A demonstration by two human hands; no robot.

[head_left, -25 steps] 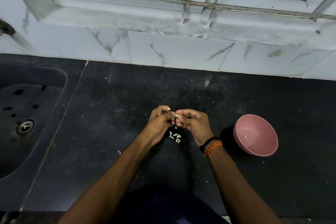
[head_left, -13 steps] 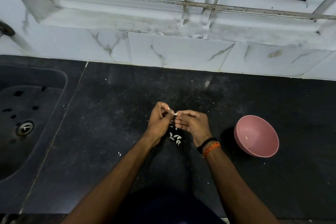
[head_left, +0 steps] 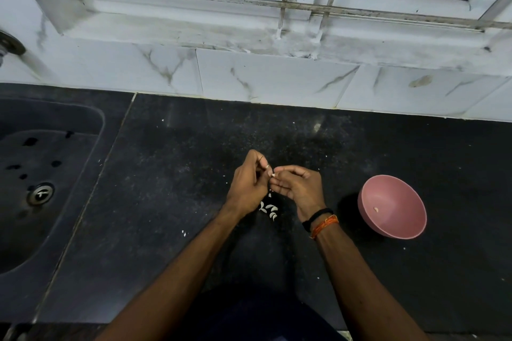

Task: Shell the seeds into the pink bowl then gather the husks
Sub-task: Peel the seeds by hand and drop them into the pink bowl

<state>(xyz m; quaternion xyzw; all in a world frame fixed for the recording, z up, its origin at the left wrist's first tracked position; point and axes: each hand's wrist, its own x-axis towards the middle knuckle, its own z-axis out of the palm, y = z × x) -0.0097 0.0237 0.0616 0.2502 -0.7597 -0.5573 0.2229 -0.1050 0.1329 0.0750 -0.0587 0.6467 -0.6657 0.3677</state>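
My left hand (head_left: 247,188) and my right hand (head_left: 299,188) meet above the black counter, fingertips together. Between them both pinch a small white seed (head_left: 273,174). Under the hands a little heap of white seeds and husks (head_left: 269,209) lies on the counter. The pink bowl (head_left: 399,219) stands to the right of my right wrist, tilted toward me, with one shelled kernel (head_left: 376,209) inside. What my left hand's curled fingers hide cannot be seen.
A dark sink (head_left: 41,174) with a metal drain (head_left: 40,193) fills the left side. The black counter (head_left: 171,188) carries scattered white specks (head_left: 183,233). A white marbled tile wall (head_left: 271,77) and window sill close the back.
Both hands have lifted slightly away from me while picking at the seed. The bowl and the heap have not moved.
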